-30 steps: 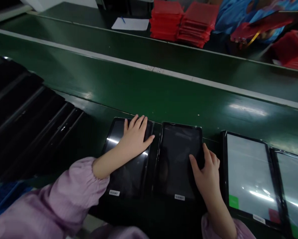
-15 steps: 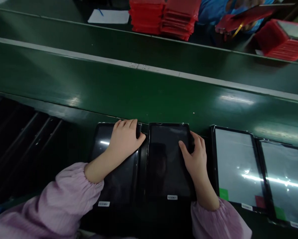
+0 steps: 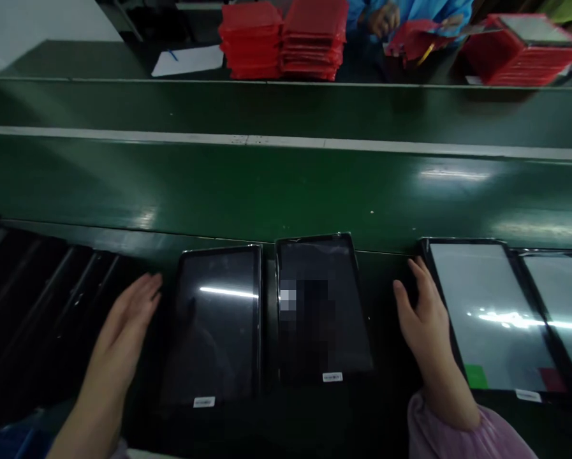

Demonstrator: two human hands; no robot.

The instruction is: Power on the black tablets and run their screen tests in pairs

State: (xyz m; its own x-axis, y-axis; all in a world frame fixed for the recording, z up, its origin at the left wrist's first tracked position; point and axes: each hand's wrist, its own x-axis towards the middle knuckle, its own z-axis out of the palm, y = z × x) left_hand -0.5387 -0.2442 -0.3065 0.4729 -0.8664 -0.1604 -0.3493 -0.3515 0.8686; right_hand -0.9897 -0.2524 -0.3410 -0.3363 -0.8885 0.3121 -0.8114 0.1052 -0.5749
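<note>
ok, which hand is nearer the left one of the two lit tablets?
Right. The right hand lies open beside the left edge of the left lit tablet. The left hand is open beyond both dark tablets, on their left.

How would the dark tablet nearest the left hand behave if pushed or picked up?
The dark tablet lies flat with straight edges, so it is probably rigid. Its glossy screen mirrors a light strip: likely slick and breakable. Thin and flat, it should slide, not roll.
</note>
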